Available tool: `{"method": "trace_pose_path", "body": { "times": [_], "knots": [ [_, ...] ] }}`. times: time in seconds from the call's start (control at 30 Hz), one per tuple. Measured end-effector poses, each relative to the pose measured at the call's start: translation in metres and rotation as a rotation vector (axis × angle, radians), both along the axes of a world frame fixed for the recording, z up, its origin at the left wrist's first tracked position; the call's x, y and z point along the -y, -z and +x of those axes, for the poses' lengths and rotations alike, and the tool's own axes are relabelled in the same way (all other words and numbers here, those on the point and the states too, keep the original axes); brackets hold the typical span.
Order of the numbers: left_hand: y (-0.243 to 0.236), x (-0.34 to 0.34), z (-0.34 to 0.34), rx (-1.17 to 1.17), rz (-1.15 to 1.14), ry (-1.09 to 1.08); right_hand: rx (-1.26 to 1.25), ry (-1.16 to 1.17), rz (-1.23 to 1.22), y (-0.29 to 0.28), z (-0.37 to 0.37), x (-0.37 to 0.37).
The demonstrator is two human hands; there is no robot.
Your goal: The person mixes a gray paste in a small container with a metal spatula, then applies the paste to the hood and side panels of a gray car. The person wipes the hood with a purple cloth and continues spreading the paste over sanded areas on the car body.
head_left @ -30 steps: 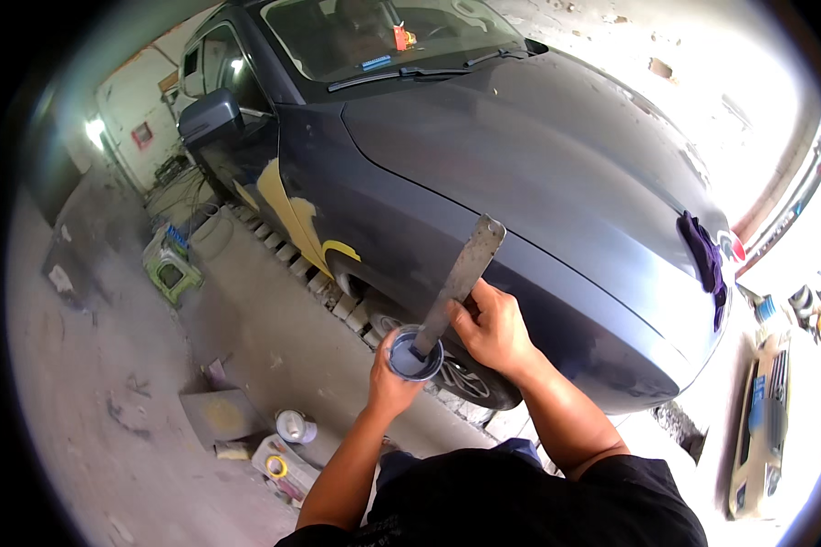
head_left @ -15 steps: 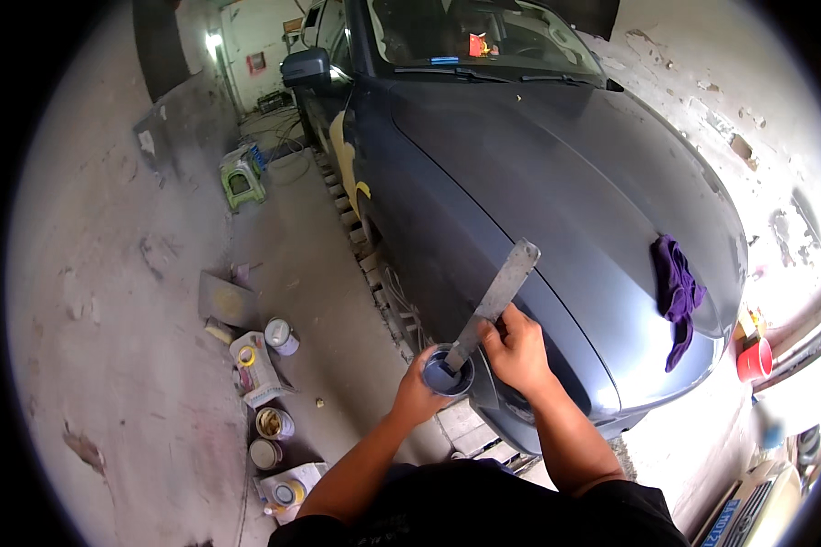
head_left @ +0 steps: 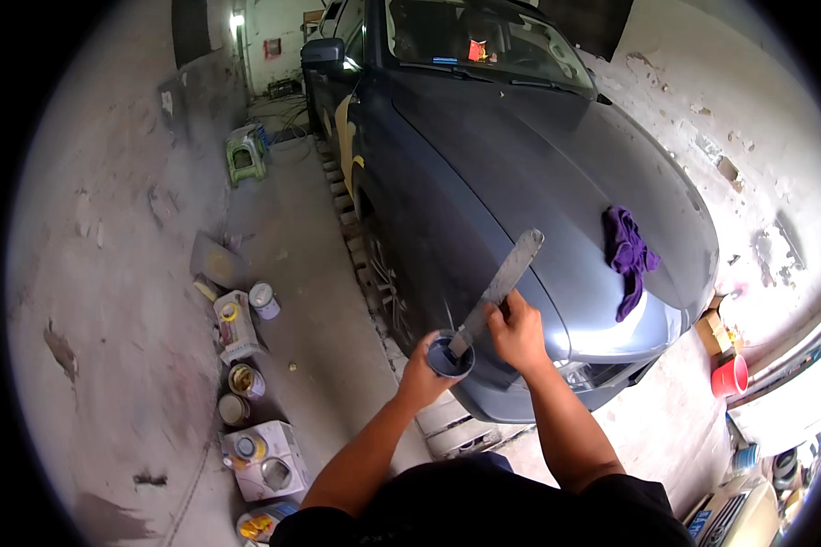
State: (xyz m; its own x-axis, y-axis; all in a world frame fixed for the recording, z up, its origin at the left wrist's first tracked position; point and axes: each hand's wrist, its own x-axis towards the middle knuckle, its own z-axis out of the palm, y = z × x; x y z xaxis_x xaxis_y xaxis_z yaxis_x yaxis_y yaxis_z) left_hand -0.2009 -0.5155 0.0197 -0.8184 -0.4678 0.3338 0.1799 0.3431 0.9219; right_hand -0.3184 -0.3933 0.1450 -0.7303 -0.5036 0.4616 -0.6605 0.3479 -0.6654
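Observation:
My left hand [head_left: 420, 376] wraps round a small paint cup [head_left: 466, 364] with dark blue-grey liquid inside. Between the thumb and fingers of my right hand [head_left: 519, 334] is a long, flat, grey paint stirring stick [head_left: 513, 266]. The stick leans up and to the right, its lower end in the cup's mouth and its worn upper end above the bonnet. Both hands are just in front of the dark grey car [head_left: 483, 164], near its front corner. A crumpled purple cloth [head_left: 628, 255] lies on the bonnet, right of my hands.
Several paint cans [head_left: 265, 300] and a white box [head_left: 278, 440] line the left wall. A green stool [head_left: 245, 157] stands farther back, near cables on the floor. Beyond the car's front right corner are a red bucket [head_left: 730, 376] and a cardboard box [head_left: 712, 334].
The view has shifted, so the car and cloth sit farther left and more of the box and cans at lower left shows. Cup and stick stay in my hands, the stick's lower end still in the cup.

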Motion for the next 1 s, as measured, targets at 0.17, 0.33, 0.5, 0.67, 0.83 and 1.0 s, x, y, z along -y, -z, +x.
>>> {"method": "trace_pose_path", "body": {
  "times": [0.17,0.33,0.5,0.67,0.83,1.0],
  "knots": [
    [0.003,-0.058,-0.007,-0.001,-0.018,-0.11,0.008,-0.084,-0.025,0.009,-0.013,-0.054],
    [0.006,-0.125,-0.014,-0.025,-0.011,-0.14,0.051,-0.105,-0.088,0.017,-0.031,-0.11],
    [0.014,-0.166,-0.022,-0.012,-0.041,-0.18,0.108,-0.107,-0.186,0.012,-0.041,-0.15],
    [0.018,-0.191,-0.031,0.006,-0.033,-0.237,0.017,-0.08,-0.189,0.0,-0.045,-0.171],
    [0.015,-0.2,-0.038,0.01,0.058,-0.272,-0.004,-0.1,-0.228,-0.008,-0.051,-0.18],
    [0.01,-0.204,-0.041,0.089,0.059,-0.327,-0.003,-0.12,-0.211,-0.026,-0.051,-0.187]
  ]
}}
